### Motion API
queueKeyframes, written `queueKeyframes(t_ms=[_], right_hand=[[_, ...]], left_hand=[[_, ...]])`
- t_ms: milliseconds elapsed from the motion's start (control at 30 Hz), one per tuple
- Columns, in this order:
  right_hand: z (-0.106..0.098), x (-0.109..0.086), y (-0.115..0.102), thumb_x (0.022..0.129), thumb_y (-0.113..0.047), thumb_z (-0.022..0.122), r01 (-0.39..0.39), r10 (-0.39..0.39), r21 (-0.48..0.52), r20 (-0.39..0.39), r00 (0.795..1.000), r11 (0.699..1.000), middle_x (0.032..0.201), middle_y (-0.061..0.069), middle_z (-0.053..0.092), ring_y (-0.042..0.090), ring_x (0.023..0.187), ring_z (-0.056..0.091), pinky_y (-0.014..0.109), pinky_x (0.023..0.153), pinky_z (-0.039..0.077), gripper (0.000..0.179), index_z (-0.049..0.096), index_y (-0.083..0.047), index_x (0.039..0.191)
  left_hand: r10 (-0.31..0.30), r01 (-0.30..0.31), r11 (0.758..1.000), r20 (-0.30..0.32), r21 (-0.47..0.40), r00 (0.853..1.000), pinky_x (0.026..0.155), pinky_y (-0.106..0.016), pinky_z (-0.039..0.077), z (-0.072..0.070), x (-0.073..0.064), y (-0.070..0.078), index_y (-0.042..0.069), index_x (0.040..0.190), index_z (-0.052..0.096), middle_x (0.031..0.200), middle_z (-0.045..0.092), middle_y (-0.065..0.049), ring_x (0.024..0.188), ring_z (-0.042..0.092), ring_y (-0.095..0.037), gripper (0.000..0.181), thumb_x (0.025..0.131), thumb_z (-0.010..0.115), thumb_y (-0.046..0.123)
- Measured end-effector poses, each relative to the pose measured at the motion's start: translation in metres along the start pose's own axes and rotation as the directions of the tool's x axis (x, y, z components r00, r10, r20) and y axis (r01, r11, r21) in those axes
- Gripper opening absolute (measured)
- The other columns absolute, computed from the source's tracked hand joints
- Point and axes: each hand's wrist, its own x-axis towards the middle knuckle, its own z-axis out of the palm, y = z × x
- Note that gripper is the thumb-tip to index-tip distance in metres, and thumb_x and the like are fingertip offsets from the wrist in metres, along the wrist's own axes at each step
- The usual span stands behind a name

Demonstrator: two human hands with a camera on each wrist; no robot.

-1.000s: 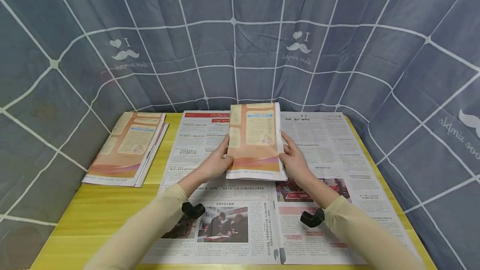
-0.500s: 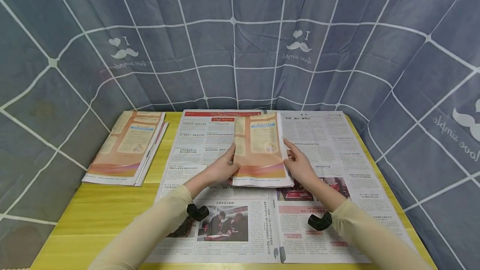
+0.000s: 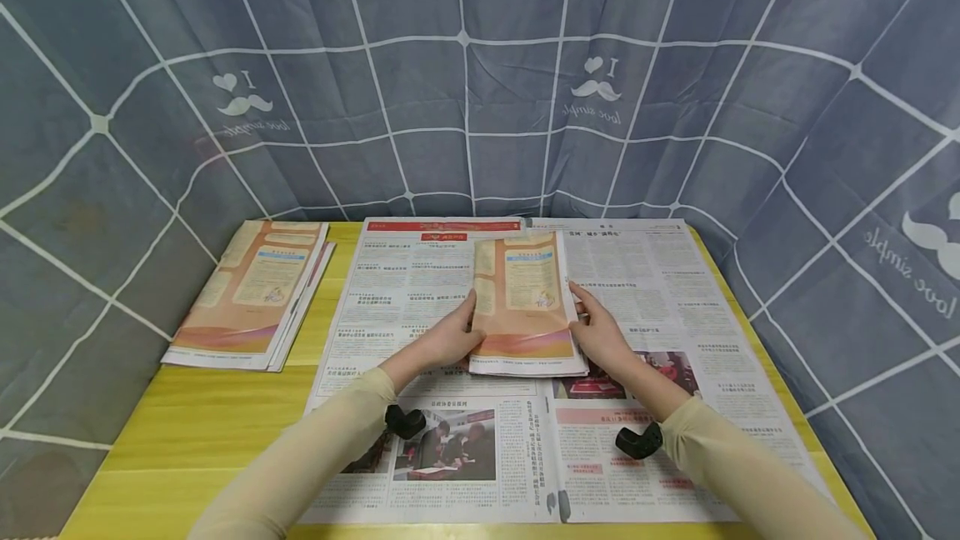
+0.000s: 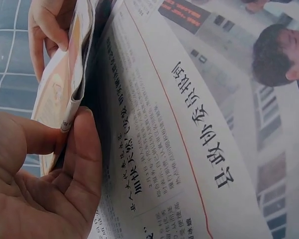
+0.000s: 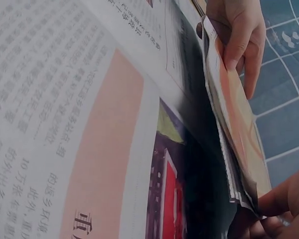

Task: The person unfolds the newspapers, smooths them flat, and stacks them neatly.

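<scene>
A folded newspaper [image 3: 521,307] with an orange and cream printed page is held between both hands, close over an opened-out newspaper [image 3: 465,390]. At its left edge my left hand [image 3: 448,334] pinches it, thumb on top and fingers beneath, as the left wrist view shows with the folded newspaper [image 4: 74,64] standing off the sheet. My right hand [image 3: 597,327] grips the opposite edge. In the right wrist view the layered edges of the folded newspaper [image 5: 224,119] stand apart from the spread sheet, with a dark shadow below.
Another stack of folded newspapers [image 3: 247,298] with the same orange page lies at the left on the yellow table [image 3: 187,423]. A grey curtain [image 3: 510,90] with white grid lines surrounds the table's back and sides. Black devices [image 3: 405,422] are worn on both wrists.
Both hands have brought the folded newspaper nearer to me, lower over the spread sheet, and slightly to the right. The stack at the left stays where it was.
</scene>
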Motion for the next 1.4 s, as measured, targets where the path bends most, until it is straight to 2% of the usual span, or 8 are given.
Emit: queueKeyframes(t_ms=[300, 467, 567, 700, 933, 1133, 1233, 1400], right_hand=[[0.002, 0.004, 0.006, 0.092, 0.005, 0.048, 0.020, -0.018, -0.100, 0.016, 1.000, 0.995, 0.125, 0.024, 0.057, 0.029, 0.098, 0.061, 0.037, 0.078, 0.051, 0.075, 0.024, -0.001, 0.162], [0.004, 0.007, 0.011, 0.090, 0.004, 0.049, 0.018, -0.015, -0.143, 0.019, 1.000, 0.990, 0.133, 0.027, 0.056, 0.031, 0.103, 0.064, 0.042, 0.085, 0.053, 0.077, 0.021, 0.002, 0.162], [0.004, 0.008, 0.013, 0.090, 0.003, 0.049, 0.017, -0.013, -0.166, 0.023, 1.000, 0.986, 0.135, 0.027, 0.053, 0.032, 0.105, 0.062, 0.043, 0.088, 0.052, 0.077, 0.020, 0.004, 0.161], [0.004, 0.008, 0.014, 0.091, 0.002, 0.050, 0.008, -0.004, -0.177, 0.023, 1.000, 0.984, 0.133, 0.026, 0.051, 0.033, 0.105, 0.059, 0.045, 0.090, 0.050, 0.077, 0.019, 0.004, 0.161], [0.005, 0.008, 0.014, 0.091, 0.000, 0.050, -0.005, 0.008, -0.193, 0.014, 1.000, 0.981, 0.136, 0.027, 0.051, 0.036, 0.113, 0.055, 0.051, 0.099, 0.045, 0.076, 0.020, 0.004, 0.161], [0.006, 0.008, 0.013, 0.092, -0.002, 0.050, -0.021, 0.023, -0.204, 0.007, 1.000, 0.979, 0.141, 0.028, 0.048, 0.038, 0.121, 0.052, 0.054, 0.105, 0.042, 0.076, 0.019, 0.003, 0.162], [0.005, 0.007, 0.013, 0.092, -0.002, 0.049, -0.015, 0.017, -0.203, 0.011, 1.000, 0.979, 0.141, 0.028, 0.048, 0.038, 0.121, 0.052, 0.053, 0.104, 0.042, 0.076, 0.019, 0.004, 0.162], [0.005, 0.006, 0.015, 0.093, -0.005, 0.050, 0.000, 0.002, -0.227, 0.006, 1.000, 0.974, 0.137, 0.027, 0.048, 0.036, 0.113, 0.052, 0.050, 0.099, 0.043, 0.074, 0.022, 0.004, 0.161]], left_hand=[[-0.036, 0.035, 0.994, 0.005, 0.106, 0.999, 0.052, -0.038, 0.058, 0.004, 0.001, 0.002, 0.004, 0.164, -0.006, 0.110, 0.066, -0.021, 0.061, 0.066, -0.023, 0.083, 0.106, 0.053, 0.010], [-0.056, 0.057, 0.968, -0.009, 0.243, 0.998, 0.060, -0.039, 0.058, 0.004, 0.001, 0.003, 0.002, 0.164, -0.002, 0.117, 0.066, -0.022, 0.070, 0.069, -0.025, 0.084, 0.106, 0.057, 0.018], [-0.052, 0.063, 0.930, -0.039, 0.363, 0.998, 0.085, -0.043, 0.056, 0.004, 0.001, 0.004, 0.001, 0.164, 0.004, 0.143, 0.055, -0.025, 0.107, 0.069, -0.030, 0.084, 0.105, 0.059, 0.024], [-0.035, 0.070, 0.868, -0.080, 0.492, 0.996, 0.105, -0.047, 0.045, 0.004, 0.001, 0.006, 0.002, 0.164, 0.011, 0.158, 0.039, -0.024, 0.138, 0.049, -0.034, 0.085, 0.102, 0.063, 0.029], [0.022, 0.062, 0.786, -0.127, 0.615, 0.992, 0.085, -0.046, 0.053, 0.005, -0.002, 0.008, 0.005, 0.164, 0.019, 0.141, 0.050, -0.024, 0.107, 0.061, -0.032, 0.087, 0.098, 0.069, 0.030], [0.092, -0.043, 0.702, -0.031, 0.711, 0.995, 0.116, -0.053, 0.031, -0.001, -0.005, 0.005, 0.006, 0.162, 0.028, 0.165, 0.028, -0.019, 0.147, 0.031, -0.041, 0.081, 0.099, 0.068, 0.036], [0.085, -0.088, 0.658, 0.042, 0.748, 0.995, 0.120, -0.053, 0.022, -0.004, -0.007, 0.005, 0.008, 0.162, 0.030, 0.168, 0.019, -0.016, 0.152, 0.019, -0.040, 0.078, 0.101, 0.063, 0.042], [0.067, -0.101, 0.631, 0.076, 0.769, 0.995, 0.121, -0.055, 0.019, -0.005, -0.005, -0.002, 0.010, 0.163, 0.030, 0.169, 0.018, -0.013, 0.155, 0.014, -0.037, 0.076, 0.102, 0.057, 0.047]])
